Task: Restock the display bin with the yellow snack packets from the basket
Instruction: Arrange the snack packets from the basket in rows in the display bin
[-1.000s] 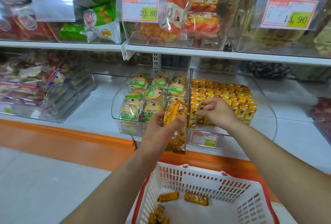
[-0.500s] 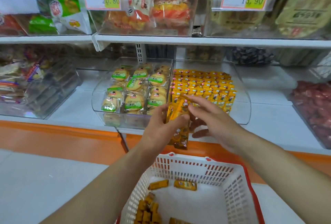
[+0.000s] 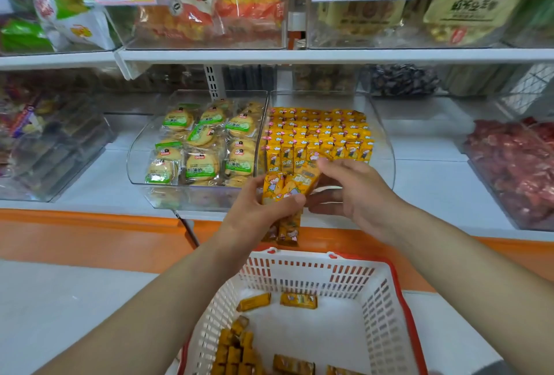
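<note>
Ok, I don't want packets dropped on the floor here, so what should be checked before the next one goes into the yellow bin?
1. Grip of the left hand on the bunch of packets: ok, fingers curled round it.
2. One packet taken by the right hand: ok, it pinches the tilted packet atop the bunch.
3. That packet free of the others: cannot tell.
4. Room in the display bin: ok, bare floor shows at front right.
5. The rows in the bin upright: ok.
6. Stock in the basket: ok, loose packets lie inside.
</note>
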`<state>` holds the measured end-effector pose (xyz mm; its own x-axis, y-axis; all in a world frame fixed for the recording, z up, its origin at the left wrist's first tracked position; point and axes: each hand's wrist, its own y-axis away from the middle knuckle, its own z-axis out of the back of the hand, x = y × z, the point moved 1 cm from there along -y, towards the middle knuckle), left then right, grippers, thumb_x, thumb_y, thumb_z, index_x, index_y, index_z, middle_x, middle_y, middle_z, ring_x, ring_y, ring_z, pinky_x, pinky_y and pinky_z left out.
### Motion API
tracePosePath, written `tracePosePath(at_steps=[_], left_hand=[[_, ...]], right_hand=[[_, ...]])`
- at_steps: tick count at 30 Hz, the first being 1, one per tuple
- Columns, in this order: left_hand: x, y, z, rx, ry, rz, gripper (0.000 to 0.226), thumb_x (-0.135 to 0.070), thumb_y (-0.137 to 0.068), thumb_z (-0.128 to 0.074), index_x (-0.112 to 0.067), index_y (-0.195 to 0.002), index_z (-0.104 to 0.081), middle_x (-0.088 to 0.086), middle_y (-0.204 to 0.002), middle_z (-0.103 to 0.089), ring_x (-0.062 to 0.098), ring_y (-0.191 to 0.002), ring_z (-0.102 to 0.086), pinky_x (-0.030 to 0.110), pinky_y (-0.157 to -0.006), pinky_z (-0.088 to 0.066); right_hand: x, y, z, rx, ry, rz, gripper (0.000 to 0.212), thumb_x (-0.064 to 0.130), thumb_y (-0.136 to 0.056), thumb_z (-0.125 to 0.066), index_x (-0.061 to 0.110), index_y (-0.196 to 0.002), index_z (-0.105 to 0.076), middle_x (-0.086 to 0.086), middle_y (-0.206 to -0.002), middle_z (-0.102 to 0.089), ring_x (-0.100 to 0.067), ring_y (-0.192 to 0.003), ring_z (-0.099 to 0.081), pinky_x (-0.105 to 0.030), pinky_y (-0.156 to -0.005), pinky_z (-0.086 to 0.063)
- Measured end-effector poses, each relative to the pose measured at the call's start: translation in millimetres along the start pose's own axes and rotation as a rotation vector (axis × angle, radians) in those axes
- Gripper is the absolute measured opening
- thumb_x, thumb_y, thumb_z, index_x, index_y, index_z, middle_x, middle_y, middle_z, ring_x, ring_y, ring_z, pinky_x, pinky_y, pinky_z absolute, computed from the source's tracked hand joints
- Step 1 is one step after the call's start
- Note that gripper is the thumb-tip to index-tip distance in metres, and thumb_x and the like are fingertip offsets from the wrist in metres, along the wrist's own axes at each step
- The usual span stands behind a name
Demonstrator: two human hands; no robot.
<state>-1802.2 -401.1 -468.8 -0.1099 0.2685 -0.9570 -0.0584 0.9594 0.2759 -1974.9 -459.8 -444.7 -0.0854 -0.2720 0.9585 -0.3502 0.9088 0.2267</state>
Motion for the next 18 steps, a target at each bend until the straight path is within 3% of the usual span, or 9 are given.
tracePosePath(at_steps=[4,7,11,13,15,18], left_hand=[[-2,0,3,-0.067,0.044,-0.018,0.084,-0.038,-0.057,-0.097,-0.027,-0.129,-0.055,0.001,-0.104,-0.078,0.023,-0.092,-0.078,0.039,-0.072,-0.061],[-5,0,10,-0.105,0.065,-0.034,0.072,-0.041,-0.057,-0.094,-0.031,-0.118,-0.059,0.000,-0.102,-0.078,0.020,-0.090,-0.078,0.039,-0.073,-0.061],[-8,-2,17,-0.174,0.060,-0.020,0.069,-0.048,-0.058,-0.086,-0.029,-0.119,-0.060,0.005,-0.106,-0.078,0.025,-0.093,-0.077,0.047,-0.085,-0.061],[-8,-2,19,-0.189,0.054,-0.017,0.063,-0.044,-0.064,-0.090,-0.031,-0.118,-0.059,0.006,-0.107,-0.078,0.026,-0.096,-0.077,0.051,-0.091,-0.060],[-9,-1,20,-0.191,0.045,-0.020,0.074,-0.046,-0.062,-0.093,-0.027,-0.125,-0.059,0.007,-0.111,-0.077,0.028,-0.100,-0.076,0.055,-0.093,-0.058],[-13,1,23,-0.182,0.051,-0.025,0.086,-0.052,-0.061,-0.086,-0.023,-0.136,-0.055,0.009,-0.120,-0.073,0.031,-0.105,-0.074,0.058,-0.097,-0.055]], right_hand=[[2,-6,-1,0.057,-0.028,0.016,0.020,0.013,-0.094,-0.063,0.023,-0.111,-0.059,-0.008,-0.079,-0.072,-0.026,-0.072,-0.072,-0.039,-0.070,-0.059],[2,-6,-1,0.189,-0.001,-0.025,0.018,0.004,-0.092,-0.061,0.020,-0.092,-0.069,-0.008,-0.081,-0.066,-0.023,-0.071,-0.066,-0.037,-0.070,-0.057],[-6,-6,-6,0.289,0.219,-0.017,0.018,0.003,-0.083,-0.073,0.015,-0.086,-0.059,-0.002,-0.078,-0.065,-0.013,-0.069,-0.064,-0.025,-0.062,-0.052],[-8,-5,-13,0.311,0.270,-0.022,0.029,0.007,-0.077,-0.080,0.014,-0.099,-0.062,-0.003,-0.087,-0.069,-0.015,-0.077,-0.067,-0.028,-0.067,-0.055],[-10,-4,-18,0.323,0.264,-0.035,0.057,0.013,-0.068,-0.085,0.022,-0.119,-0.061,-0.005,-0.096,-0.071,-0.019,-0.085,-0.071,-0.035,-0.074,-0.059],[-9,-3,-21,0.338,0.240,0.008,0.079,0.012,-0.067,-0.085,0.041,-0.134,-0.054,-0.009,-0.111,-0.065,-0.021,-0.090,-0.072,-0.030,-0.073,-0.058]])
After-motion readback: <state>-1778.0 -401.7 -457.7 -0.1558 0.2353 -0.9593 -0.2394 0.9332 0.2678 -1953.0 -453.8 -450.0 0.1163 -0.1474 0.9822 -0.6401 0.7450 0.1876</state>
